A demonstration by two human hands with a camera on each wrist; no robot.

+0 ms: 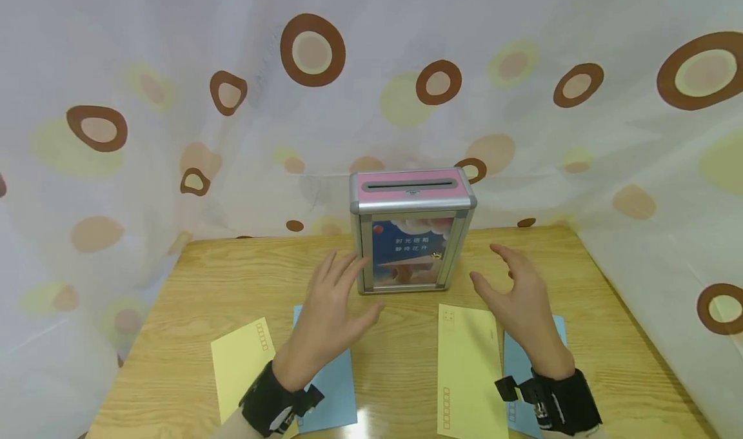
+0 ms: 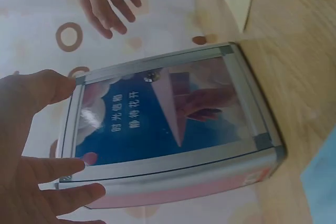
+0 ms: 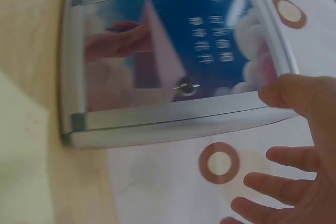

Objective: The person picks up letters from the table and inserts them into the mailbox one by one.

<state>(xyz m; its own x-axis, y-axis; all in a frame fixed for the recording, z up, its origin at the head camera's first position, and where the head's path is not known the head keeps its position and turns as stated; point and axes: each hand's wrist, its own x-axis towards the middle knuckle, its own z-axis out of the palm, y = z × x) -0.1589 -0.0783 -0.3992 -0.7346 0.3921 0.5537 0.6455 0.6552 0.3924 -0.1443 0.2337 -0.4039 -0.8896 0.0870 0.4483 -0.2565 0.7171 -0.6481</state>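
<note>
A pink and silver letter box [image 1: 413, 245] with a slot in its top stands upright at the back of the table. Its front panel [image 2: 163, 111] carries a picture, white lettering and a small round lock [image 3: 186, 86]. My left hand [image 1: 327, 313] is spread in front of the box's left side, holding nothing. On the other side, my right hand [image 1: 519, 300] hovers with fingers apart, also holding nothing. Below the left hand lie a yellow envelope [image 1: 240, 355] and a blue envelope [image 1: 336, 394]. Another yellow envelope [image 1: 467, 368] and a partly hidden blue envelope [image 1: 519, 400] lie below the right.
The wooden table [image 1: 395, 336] reaches back to a white curtain [image 1: 360, 123] printed with brown rings and pale spots. The curtain also hangs along both sides. Black straps [image 1: 563, 400] with small devices wrap both wrists.
</note>
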